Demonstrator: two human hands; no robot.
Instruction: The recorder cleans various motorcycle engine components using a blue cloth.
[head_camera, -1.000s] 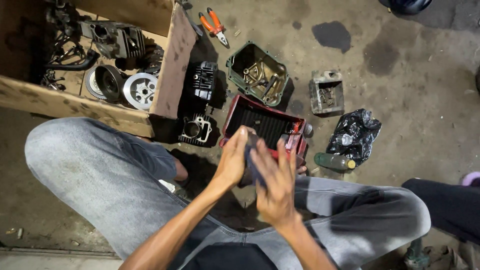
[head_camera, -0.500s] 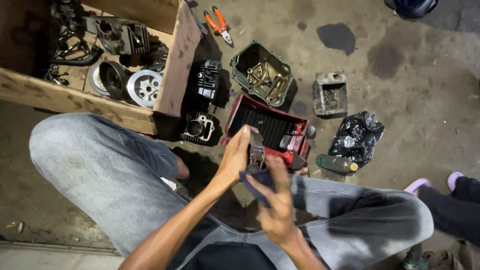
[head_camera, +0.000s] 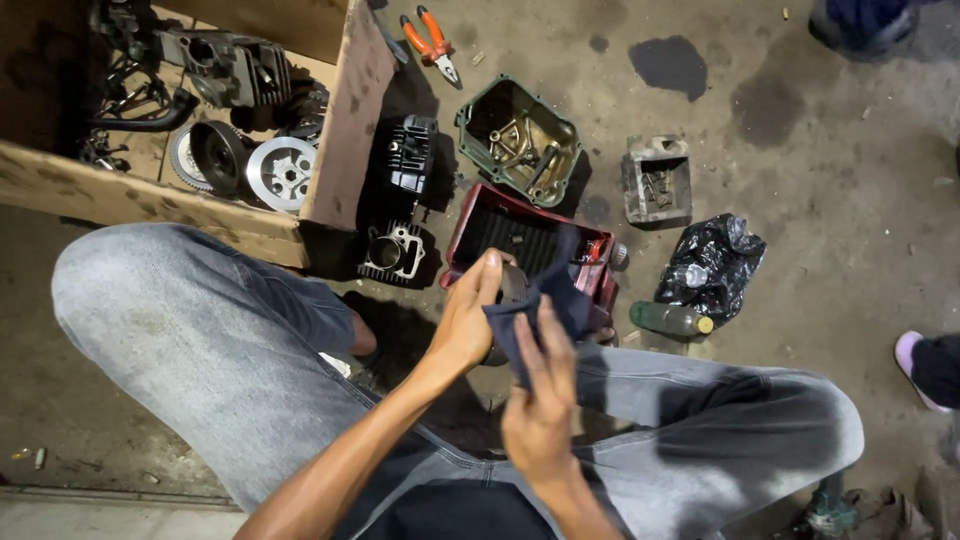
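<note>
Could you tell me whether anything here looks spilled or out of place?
Yes: dark stains mark the floor beyond the green tray, like spilled liquid. The pliers lie loose nearby.

Engine repair workshop: oil-stained concrete floor (head_camera: 800, 130) strewn with a black finned metal engine cylinder (head_camera: 410, 160), orange-handled pliers (head_camera: 430, 40) at top centre, and a wooden crate of engine parts (head_camera: 350, 130), upper left.

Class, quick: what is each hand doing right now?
Left hand: closed on a small metal part wrapped in the dark cloth.
Right hand: fingers pressed on the cloth.
</note>
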